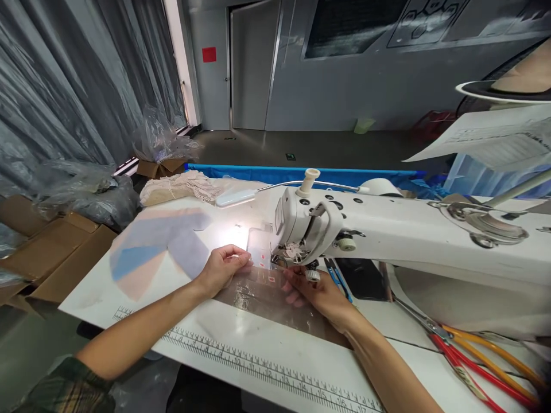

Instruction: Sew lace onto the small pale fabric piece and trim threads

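Sheet (258, 298) edge: pinched by left hand (221, 267) and right hand (321, 295) | sewing machine (387, 221) adjacent | tabletop (258, 338) gap to ruler (245, 361)

Grey wall (295, 94) at the rear, fitted with a grey door (255, 69), a red sheet (209, 54) to the door's left and a dark panel (355, 26) to its right; a grey curtain (77, 69) hangs in folds along the left side, with cartons (66, 249) and clear plastic (107, 201) near it. Floor (258, 150) dark grey beyond the counter (267, 344). The counter is white, printed with a scale (258, 370) along its near edge and brightly lit in one patch.
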{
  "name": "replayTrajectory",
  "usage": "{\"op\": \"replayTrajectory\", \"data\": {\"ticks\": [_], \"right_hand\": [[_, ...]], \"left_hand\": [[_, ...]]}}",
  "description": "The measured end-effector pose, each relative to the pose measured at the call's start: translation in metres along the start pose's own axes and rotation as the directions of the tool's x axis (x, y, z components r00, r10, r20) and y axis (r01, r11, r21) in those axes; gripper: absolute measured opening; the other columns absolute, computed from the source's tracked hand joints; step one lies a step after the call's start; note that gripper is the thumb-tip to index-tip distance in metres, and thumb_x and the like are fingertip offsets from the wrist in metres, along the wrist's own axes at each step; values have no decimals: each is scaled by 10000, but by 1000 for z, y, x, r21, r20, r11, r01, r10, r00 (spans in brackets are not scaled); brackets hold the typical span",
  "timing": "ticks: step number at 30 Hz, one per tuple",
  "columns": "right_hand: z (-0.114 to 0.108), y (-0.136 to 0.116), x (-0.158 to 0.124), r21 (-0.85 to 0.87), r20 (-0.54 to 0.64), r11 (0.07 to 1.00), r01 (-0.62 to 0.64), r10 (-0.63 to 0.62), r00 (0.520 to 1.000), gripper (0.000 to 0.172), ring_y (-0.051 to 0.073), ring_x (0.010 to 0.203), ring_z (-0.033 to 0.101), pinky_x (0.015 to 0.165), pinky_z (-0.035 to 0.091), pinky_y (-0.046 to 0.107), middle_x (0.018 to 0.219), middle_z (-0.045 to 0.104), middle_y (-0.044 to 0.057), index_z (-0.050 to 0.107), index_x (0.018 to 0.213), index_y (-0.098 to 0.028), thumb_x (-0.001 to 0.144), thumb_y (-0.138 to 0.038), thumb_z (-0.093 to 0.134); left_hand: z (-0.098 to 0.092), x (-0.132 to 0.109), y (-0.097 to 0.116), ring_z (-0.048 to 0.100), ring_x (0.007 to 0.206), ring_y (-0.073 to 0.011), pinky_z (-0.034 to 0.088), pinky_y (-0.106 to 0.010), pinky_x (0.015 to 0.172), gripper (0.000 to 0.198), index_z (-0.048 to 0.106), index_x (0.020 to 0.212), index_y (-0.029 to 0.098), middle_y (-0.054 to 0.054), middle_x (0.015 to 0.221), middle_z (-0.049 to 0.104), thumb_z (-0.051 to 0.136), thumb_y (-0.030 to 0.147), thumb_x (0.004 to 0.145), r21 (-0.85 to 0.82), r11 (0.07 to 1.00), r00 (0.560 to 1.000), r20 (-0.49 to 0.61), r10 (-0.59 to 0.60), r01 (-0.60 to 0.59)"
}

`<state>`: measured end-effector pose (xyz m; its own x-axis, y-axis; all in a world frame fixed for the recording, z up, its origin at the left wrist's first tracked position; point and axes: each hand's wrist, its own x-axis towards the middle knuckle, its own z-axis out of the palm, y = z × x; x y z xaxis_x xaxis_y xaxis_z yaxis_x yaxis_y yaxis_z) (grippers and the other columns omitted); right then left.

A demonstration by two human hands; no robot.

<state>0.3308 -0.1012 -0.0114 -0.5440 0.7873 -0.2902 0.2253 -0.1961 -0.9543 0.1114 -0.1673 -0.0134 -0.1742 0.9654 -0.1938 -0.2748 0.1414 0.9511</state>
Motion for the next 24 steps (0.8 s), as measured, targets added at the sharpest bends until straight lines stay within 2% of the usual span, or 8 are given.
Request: {"op": "replayTrajectory", "data": {"ticks": [3,6,8,15,20,22,24], "right_hand": [[-2,3,1,31,-11,999,-19,20,1000,642,170,575,649,529,522,274,740,684,70,577,828,-170,615,-761,707],[-2,7,2,39,-22,999,-6,6,1000,596,194,626,670,557,546,293,773,692,90,596,838,-169,682,-737,679],[-1,7,2,60,-42,998,2,0,999,575,208,652,679,571,558,304,789,694,98,605,845,-170,691,-718,688],[4,8,4,144,-101,989,-19,34,994,486,233,685,682,620,576,338,762,689,81,605,787,-198,681,-654,733],[7,10,6,154,-132,988,-5,25,991,556,235,682,674,634,563,352,767,687,74,589,764,-205,621,-723,731],[8,8,5,126,-115,992,7,7,993,582,219,667,662,636,554,347,766,686,70,589,774,-201,612,-745,718],[10,4,1,84,-31,996,24,-22,999,568,195,671,651,659,548,333,782,688,56,601,813,-193,614,-705,745]], "left_hand": [[1,-1,3,685,935,-213,493,-388,975,435,602,762,121,-91,957,697,898,380,578,-238,970,999,5,-54,54],[1,-1,7,648,1090,-275,425,-441,1073,424,559,734,127,-150,1161,658,892,358,608,-330,939,995,71,-74,93],[0,-1,8,615,1157,-295,385,-461,1111,410,531,733,138,-163,1219,636,875,342,643,-361,927,993,97,-68,98],[1,0,3,630,1135,-295,390,-476,1122,375,521,767,143,-164,1145,665,841,325,695,-373,926,998,41,-50,62],[-1,1,0,668,1067,-280,439,-464,1089,336,544,817,128,-167,1098,683,814,312,737,-336,941,999,12,-46,48],[-1,3,0,678,1045,-277,450,-463,1077,335,545,818,124,-173,1089,689,814,309,738,-320,947,999,14,-42,44],[-1,5,0,688,1015,-273,466,-466,1056,345,545,820,121,-181,1064,698,813,322,738,-287,957,999,11,-48,50]]}}
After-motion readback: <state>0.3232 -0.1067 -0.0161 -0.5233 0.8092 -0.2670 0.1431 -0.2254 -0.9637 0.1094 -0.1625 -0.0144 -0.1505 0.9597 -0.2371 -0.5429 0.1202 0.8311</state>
